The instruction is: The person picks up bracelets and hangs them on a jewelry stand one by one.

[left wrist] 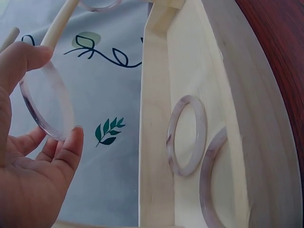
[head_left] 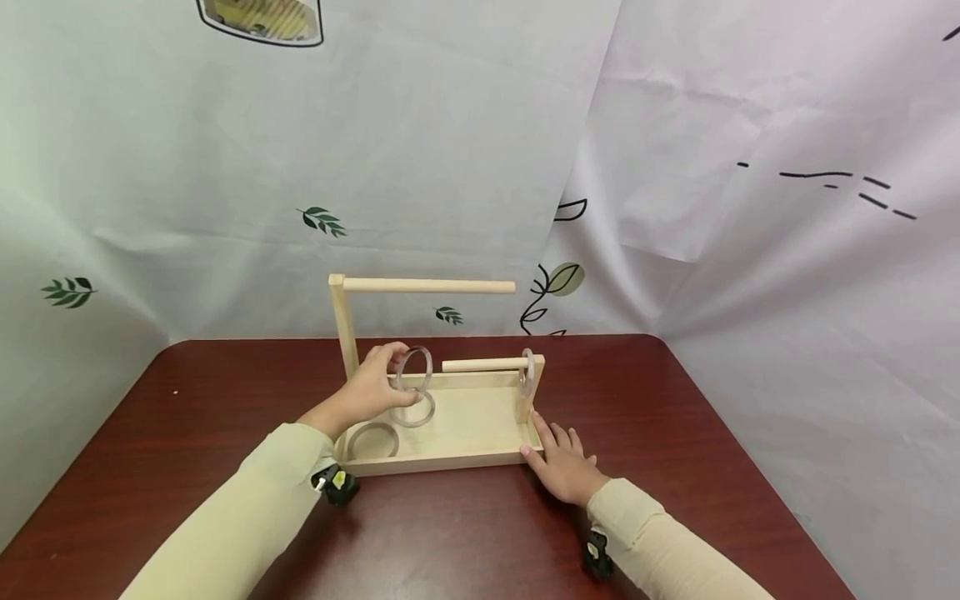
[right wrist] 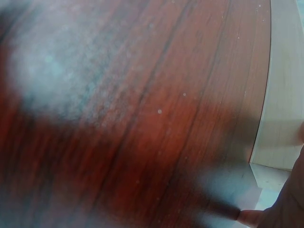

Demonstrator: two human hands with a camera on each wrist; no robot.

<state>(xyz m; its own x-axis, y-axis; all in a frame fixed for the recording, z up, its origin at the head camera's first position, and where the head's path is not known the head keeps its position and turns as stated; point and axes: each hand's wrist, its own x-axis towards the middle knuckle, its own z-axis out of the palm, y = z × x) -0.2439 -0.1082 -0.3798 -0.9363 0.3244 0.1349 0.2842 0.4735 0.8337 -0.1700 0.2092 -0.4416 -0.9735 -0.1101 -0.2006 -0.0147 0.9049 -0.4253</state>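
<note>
My left hand (head_left: 363,393) pinches a translucent pale bangle (left wrist: 67,102) between thumb and fingertips, upright above the left part of a wooden tray stand (head_left: 480,421). In the head view, the bangle is just left of the free end of the short wooden rod (head_left: 480,365). Another bangle (head_left: 530,371) hangs on that rod beside its right post. Two more lie in the tray: one bangle (left wrist: 201,137) by the back wall, another bangle (left wrist: 205,185) at the front left corner. My right hand (head_left: 564,468) rests at the tray's right end, fingers extended, thumb at the front corner.
A longer wooden rod (head_left: 427,286) extends right from a tall post (head_left: 344,329) at the tray's left end. The stand sits on a dark red wooden table (head_left: 637,417). Behind the table hangs a pale cloth (head_left: 450,167) printed with leaves.
</note>
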